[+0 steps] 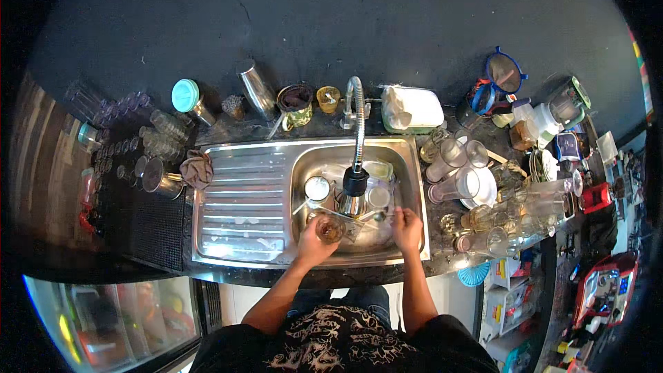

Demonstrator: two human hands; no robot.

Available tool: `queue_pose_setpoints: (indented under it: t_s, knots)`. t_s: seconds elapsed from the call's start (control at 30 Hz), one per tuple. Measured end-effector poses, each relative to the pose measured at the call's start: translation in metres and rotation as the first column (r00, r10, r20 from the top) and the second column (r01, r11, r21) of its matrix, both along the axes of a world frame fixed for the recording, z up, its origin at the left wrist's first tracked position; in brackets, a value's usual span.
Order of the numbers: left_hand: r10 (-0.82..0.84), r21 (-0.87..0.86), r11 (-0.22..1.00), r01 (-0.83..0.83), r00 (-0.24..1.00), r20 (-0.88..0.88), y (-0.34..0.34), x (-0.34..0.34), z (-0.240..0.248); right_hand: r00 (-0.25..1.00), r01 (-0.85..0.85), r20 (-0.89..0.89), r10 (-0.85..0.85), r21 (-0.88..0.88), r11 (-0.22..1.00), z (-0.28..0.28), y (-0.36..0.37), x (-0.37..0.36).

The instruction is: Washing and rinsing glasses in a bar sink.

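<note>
left hand (312, 243): we see it clenched round a small glass (330, 228) with brownish liquid inside, held at the near edge of the sink basin (407, 166), mouth up, so drips fall into the basin and not on the counter
right hand (407, 229): fingers curled at the near right corner of the basin, touching something clear or silvery there; we cannot tell what it grips, if anything
small glass: over the near rim of the basin, just left of the faucet head, above the other dishes
faucet (356, 131): spring neck arcs from the far edge of the sink, dark head (356, 182) hangs over the basin middle, so the hands work right under it
basin contents: white-bottomed cup (317, 187) at left, more glasses and a pale lid piled under the head; stacked there for rinsing, we judge
drainboard (238, 193): ribbed steel, left of the basin, mostly bare, a few wet spots; brown rag (197, 168) bunched on its far left corner
right counter: crowd of tall glasses (452, 166) and a white plate (487, 190) just beside the basin's right edge, within the right hand's reach
far edge: metal shaker (257, 88), teal-lidded tin (188, 99), folded white cloth (412, 108)
</note>
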State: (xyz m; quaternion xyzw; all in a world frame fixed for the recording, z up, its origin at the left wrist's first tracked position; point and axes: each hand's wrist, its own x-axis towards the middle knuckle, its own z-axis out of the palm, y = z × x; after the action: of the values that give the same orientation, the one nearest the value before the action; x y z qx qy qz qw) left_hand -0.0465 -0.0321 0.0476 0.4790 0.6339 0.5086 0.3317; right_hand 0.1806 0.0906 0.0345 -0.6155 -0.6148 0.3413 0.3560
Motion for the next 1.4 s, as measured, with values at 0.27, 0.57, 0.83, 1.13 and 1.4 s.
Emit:
queue_pose_setpoints:
  t_s: [0.27, 0.57, 0.83, 1.13, 1.4]
  knots:
    - [-0.008, -0.006, 1.0, 0.008, 1.0, 0.013, 0.022, 0.001, 0.01, 0.933, -0.104, 0.335, 0.132, -0.101, 0.989, -0.007, 0.035, -0.006]
    - [-0.033, 0.106, 0.994, -0.009, 0.923, 0.383, 0.059, 0.026, -0.021, 0.887, -0.457, 0.252, 0.387, 0.595, 0.661, 0.057, 0.217, -0.157]
    - [-0.103, 0.236, 0.971, -0.046, 0.807, 0.582, 0.071, 0.038, 0.019, 0.778, -0.589, 0.363, 0.513, 0.139, 0.796, 0.012, 0.19, -0.124]
    - [-0.044, 0.037, 0.999, 0.025, 0.645, 0.763, 0.067, 0.038, 0.006, 0.617, -0.568, -0.787, -0.022, -0.465, 0.679, -0.017, 0.019, -0.074]
    - [-0.018, 0.097, 0.994, -0.049, 0.805, 0.593, 0.061, 0.027, 0.007, 0.272, -0.675, -0.939, 0.21, -0.03, 0.737, -0.014, -0.024, -0.086]
